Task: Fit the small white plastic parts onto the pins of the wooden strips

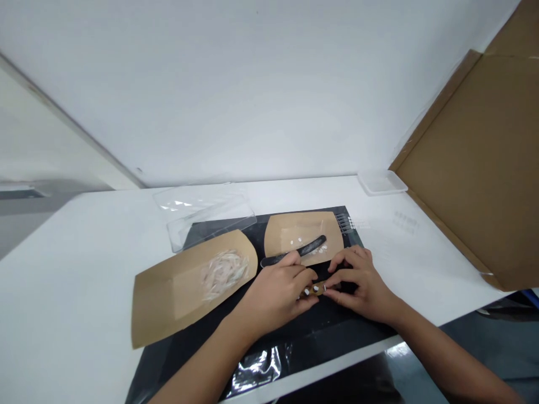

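Left fingers (307, 276): bent and grasping a narrow brown strip (320, 288), whose left end disappears under my knuckles.
Right fingers (342, 275): thumb and forefinger close in on a small white piece (324, 287) at the strip's right side – whether I pinch the piece or the strip itself, I cannot tell.
Brown strip: between my two hands, low over a black mat (328, 331), with more white pieces in a row along it.
Black file: a curved dark stick (311, 246) just beyond my left knuckles, its right part across the near paper tray (301, 217), its left end past the edge.
Near paper tray: brown, behind my hands, with loose white bits scattered inside.
Left paper tray (164, 314): longer, set at an angle beside my left arm, holding a pile of pale strands (225, 269).
Clear plastic cases (204, 205): behind that tray, partly over the mat's corner.
Translucent box (382, 183): shallow, at the back of the white counter (76, 280) – just beside a tall cardboard panel (475, 157) on my right.
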A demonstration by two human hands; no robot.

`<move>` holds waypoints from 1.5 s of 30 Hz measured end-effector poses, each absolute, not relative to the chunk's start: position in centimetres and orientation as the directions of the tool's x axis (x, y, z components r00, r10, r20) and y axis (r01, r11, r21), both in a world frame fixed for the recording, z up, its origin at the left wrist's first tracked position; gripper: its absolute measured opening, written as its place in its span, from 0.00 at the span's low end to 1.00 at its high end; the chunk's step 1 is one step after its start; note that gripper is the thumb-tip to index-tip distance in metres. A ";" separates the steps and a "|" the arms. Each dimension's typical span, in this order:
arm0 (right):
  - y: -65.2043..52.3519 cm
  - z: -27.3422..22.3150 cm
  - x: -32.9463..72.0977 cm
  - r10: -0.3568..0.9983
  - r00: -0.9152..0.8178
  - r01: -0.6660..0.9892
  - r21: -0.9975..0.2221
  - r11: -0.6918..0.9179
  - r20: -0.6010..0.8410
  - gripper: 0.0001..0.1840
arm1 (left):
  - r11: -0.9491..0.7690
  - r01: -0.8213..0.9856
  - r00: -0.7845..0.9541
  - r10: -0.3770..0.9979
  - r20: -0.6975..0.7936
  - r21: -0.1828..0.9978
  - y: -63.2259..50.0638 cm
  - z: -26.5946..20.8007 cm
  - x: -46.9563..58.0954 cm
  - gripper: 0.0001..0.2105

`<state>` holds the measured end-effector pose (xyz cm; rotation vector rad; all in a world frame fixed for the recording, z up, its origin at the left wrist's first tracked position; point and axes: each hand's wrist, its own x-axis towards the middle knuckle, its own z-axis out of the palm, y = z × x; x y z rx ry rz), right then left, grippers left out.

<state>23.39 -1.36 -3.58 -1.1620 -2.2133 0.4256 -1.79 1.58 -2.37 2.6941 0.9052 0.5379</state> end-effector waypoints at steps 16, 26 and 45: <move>-1.2 -4.1 23.8 0.804 -0.470 0.605 -0.531 0.594 0.364 0.04 | -0.776 0.518 0.742 0.617 0.263 0.359 1.4 -2.1 -1.7 0.12; -1.2 -4.3 24.2 0.832 -0.468 0.553 -0.636 0.538 0.297 0.20 | -0.766 0.534 0.744 0.627 0.232 0.358 1.4 -2.1 -1.8 0.11; -0.9 -3.3 23.9 0.845 -0.500 0.536 -0.698 0.474 0.190 0.04 | -0.744 0.543 0.729 0.648 0.221 0.390 1.4 -2.3 -1.7 0.13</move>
